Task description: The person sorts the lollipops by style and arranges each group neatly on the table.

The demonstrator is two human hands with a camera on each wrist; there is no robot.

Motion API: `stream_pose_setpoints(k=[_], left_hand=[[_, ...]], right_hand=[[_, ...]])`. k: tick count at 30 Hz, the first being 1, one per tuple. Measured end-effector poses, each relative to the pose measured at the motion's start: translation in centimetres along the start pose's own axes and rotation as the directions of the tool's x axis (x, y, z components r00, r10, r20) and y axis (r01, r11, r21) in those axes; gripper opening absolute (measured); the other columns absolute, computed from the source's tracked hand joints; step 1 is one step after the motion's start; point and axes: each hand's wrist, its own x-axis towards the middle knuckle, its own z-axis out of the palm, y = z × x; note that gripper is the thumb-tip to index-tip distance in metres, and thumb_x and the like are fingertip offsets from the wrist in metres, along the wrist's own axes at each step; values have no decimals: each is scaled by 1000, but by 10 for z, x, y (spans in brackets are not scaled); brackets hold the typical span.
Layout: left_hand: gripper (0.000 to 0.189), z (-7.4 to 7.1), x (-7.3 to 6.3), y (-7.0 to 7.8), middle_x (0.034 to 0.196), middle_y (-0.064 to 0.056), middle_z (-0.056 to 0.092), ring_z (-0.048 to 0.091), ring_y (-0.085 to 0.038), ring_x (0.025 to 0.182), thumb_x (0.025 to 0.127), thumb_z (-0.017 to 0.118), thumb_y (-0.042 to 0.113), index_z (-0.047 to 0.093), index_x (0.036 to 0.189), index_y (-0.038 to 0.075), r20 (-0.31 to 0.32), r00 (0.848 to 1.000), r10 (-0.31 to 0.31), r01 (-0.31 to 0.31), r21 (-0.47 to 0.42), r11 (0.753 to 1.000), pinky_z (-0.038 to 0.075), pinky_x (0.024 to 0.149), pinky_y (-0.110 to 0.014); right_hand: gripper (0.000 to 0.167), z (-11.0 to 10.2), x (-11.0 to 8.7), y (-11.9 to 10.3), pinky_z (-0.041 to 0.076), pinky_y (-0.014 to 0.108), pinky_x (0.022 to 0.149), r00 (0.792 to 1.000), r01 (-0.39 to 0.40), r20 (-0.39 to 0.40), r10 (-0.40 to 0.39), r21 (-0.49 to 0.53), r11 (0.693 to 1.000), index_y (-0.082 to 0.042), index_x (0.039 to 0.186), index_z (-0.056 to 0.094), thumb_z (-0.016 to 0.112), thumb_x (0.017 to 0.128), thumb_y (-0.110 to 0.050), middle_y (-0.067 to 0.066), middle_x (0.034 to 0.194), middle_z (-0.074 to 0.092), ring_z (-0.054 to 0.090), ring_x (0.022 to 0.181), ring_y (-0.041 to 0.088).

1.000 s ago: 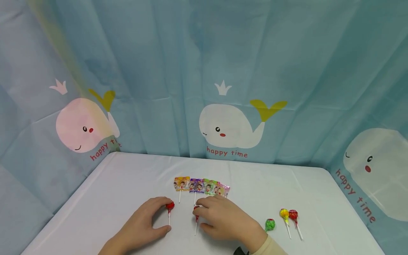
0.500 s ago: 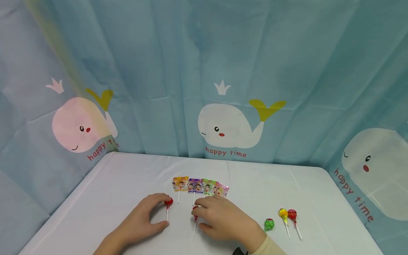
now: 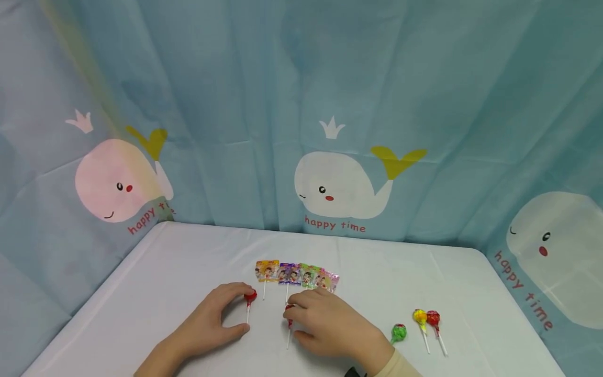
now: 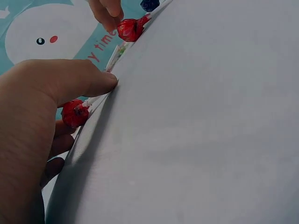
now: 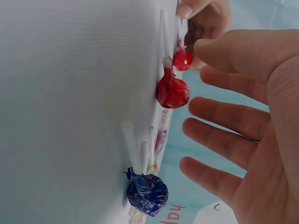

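Note:
On the left of the head view, my left hand (image 3: 212, 319) pinches a red lollipop (image 3: 250, 296) lengthwise, fingertips at its ball and thumb at the stick's end. Its ball also shows behind the thumb in the left wrist view. My right hand (image 3: 330, 322) hovers over a second red lollipop (image 3: 289, 310), whose stick points toward me. In the right wrist view that lollipop (image 5: 173, 91) lies beside spread, fairly straight fingers (image 5: 224, 112); contact is not visible. A dark blue lollipop (image 5: 148, 193) lies nearby, hidden behind the right hand in the head view.
Behind the hands lies a row of flat wrapped lollipops: orange (image 3: 267, 271), purple (image 3: 289, 273), green (image 3: 310, 276) and pink (image 3: 330, 281). To the right are green (image 3: 398, 332), yellow (image 3: 420, 316) and red (image 3: 433, 318) ball lollipops. A whale-print curtain borders the white table (image 3: 188, 251).
My left hand has shifted slightly away from me, and the red lollipop in it has moved along. The right hand and the lollipop beneath it have stayed nearly in place.

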Motion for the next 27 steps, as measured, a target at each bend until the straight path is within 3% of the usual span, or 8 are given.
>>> stream_pose_setpoints(k=[6, 18, 27], left_hand=[[69, -2, 1, -3, 146, 16, 62, 57, -10, 135, 83, 97, 23, 65, 144, 28, 9, 1000, 2, -2, -33, 999, 37, 114, -15], [69, 0, 2, -3, 148, 19, 61, 55, -9, 137, 84, 96, 25, 64, 145, 30, 26, 999, -33, 33, -8, 999, 46, 115, -34], [70, 1, -2, -3, 148, 20, 61, 56, -8, 136, 84, 95, 22, 64, 146, 32, 18, 999, -35, 36, -3, 999, 46, 115, -35]], right_hand=[[23, 2, 1, 1, 54, 35, 105, 1000, 1, -1, -1, 0, 1000, -23, 118, 77, 81, 96, -25, -8, 121, 68, 65, 113, 12], [19, 2, -1, 0, 54, 35, 109, 1000, -17, 21, 16, 21, 1000, -23, 117, 77, 80, 98, -24, -8, 121, 68, 66, 114, 13], [18, 6, -1, -1, 54, 35, 107, 1000, -17, 15, 16, 21, 1000, -24, 114, 77, 80, 96, -25, -9, 119, 66, 65, 112, 12]])
